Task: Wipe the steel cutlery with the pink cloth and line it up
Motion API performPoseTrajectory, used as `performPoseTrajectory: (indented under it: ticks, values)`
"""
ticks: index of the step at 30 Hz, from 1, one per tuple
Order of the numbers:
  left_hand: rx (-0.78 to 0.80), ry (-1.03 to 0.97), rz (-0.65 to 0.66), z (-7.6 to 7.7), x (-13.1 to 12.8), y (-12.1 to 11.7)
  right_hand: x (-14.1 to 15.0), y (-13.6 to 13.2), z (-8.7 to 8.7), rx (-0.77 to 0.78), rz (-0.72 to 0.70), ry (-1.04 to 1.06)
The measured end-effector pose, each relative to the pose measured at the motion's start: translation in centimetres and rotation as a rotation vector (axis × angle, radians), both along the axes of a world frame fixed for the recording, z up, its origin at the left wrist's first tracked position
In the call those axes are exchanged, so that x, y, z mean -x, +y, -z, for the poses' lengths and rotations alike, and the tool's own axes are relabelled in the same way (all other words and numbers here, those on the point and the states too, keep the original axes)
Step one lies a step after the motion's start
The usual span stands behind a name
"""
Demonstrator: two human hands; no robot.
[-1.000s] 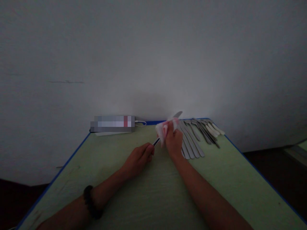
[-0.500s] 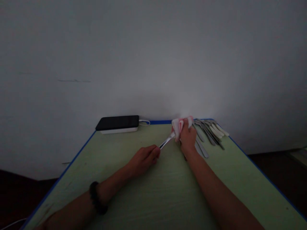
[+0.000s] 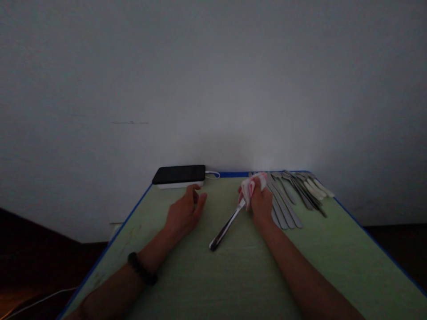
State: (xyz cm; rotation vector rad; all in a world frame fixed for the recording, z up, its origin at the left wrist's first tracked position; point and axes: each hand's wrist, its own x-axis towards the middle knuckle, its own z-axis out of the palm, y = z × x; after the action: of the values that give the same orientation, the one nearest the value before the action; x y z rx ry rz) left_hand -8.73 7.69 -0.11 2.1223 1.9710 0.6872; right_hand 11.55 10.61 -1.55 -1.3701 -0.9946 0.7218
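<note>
My right hand (image 3: 262, 202) is closed round a crumpled pink-and-white cloth (image 3: 247, 189). Out of the cloth, toward the left front, sticks the shiny metal handle of a piece of cutlery (image 3: 227, 226); its other end is covered, so I cannot tell its kind. My left hand (image 3: 184, 211) is apart from that handle, thumb and fingers spread, holding nothing. Just right of my right hand lie several metal table knives (image 3: 287, 213) side by side, partly hidden by the hand.
Further right lie dark metal cutlery (image 3: 300, 191) and several white-handled pieces (image 3: 316, 189). A black phone (image 3: 180, 173) rests on a white box (image 3: 180, 185) at the back left, with a white cable (image 3: 213, 174). The green table (image 3: 200, 280) has blue edges and meets a wall (image 3: 213, 80).
My left hand has let go of the cutlery handle and drawn away to the left. My right hand still grips the cloth. The view has turned slightly left.
</note>
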Motion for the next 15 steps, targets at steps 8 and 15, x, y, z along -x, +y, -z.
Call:
performPoseTrajectory:
  ticks: [8, 15]
  values:
    - [0.093, 0.194, -0.165, 0.5, 1.8, 1.9, 1.2, -0.7, 0.2, 0.113, -0.039, -0.033]
    - [0.096, 0.245, -0.184, 0.8, 2.2, 2.9, 0.9, -0.5, 0.5, 0.074, -0.034, -0.083]
